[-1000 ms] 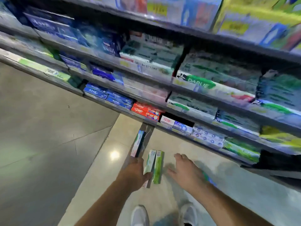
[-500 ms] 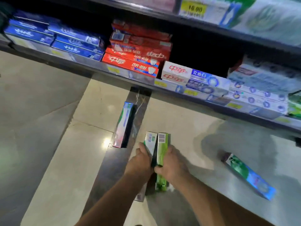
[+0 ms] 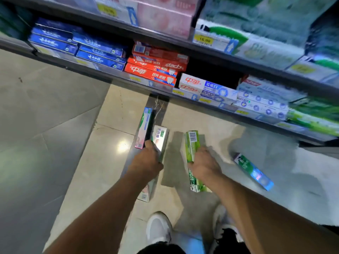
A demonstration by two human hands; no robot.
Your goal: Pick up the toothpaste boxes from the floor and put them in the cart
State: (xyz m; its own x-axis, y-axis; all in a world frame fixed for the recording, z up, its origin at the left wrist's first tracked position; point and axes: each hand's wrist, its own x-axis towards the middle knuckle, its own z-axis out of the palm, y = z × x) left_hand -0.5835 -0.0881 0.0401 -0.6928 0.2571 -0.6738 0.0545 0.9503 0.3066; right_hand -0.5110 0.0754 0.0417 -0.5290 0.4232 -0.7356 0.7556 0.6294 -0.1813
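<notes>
My left hand (image 3: 147,161) grips a silvery white toothpaste box (image 3: 160,139) around its middle, lifted off the floor. My right hand (image 3: 203,163) holds a green toothpaste box (image 3: 191,143) with a barcode on its far end. A pink and green box (image 3: 144,128) lies on the floor just left of my left hand. A green and blue box (image 3: 253,170) lies on the floor to the right of my right hand. No cart is in view.
Store shelves (image 3: 165,90) stocked with blue, red and white toothpaste boxes run across the back, low over the tiled floor (image 3: 55,125). My white shoes (image 3: 158,230) stand at the bottom of the view.
The two boxes that my hands held together have come apart: the left hand carries the white one leftwards, the right hand the green one rightwards. The view has pulled back from the floor.
</notes>
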